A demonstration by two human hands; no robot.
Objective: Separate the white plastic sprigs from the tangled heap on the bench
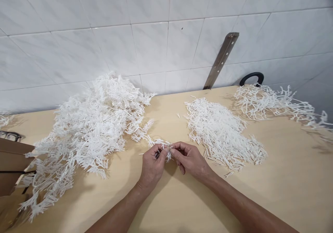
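My left hand (154,163) and my right hand (188,158) meet at the middle of the table, both with thumb and fingers pinched on a small white branching piece (169,155). Its fine tips hang down between my thumbs. More white strands (153,141) stretch from behind my left fingers toward a large tangled heap of white branched pieces (91,125) on the left. A flatter pile of white sprigs (221,132) lies to the right of my hands.
Longer white branches (270,102) lie at the back right, beside a black curved handle (252,76). A metal strip (221,61) leans on the tiled wall. Eyeglasses (9,135) and a brown box (14,161) are at the far left of the wooden table (293,177).
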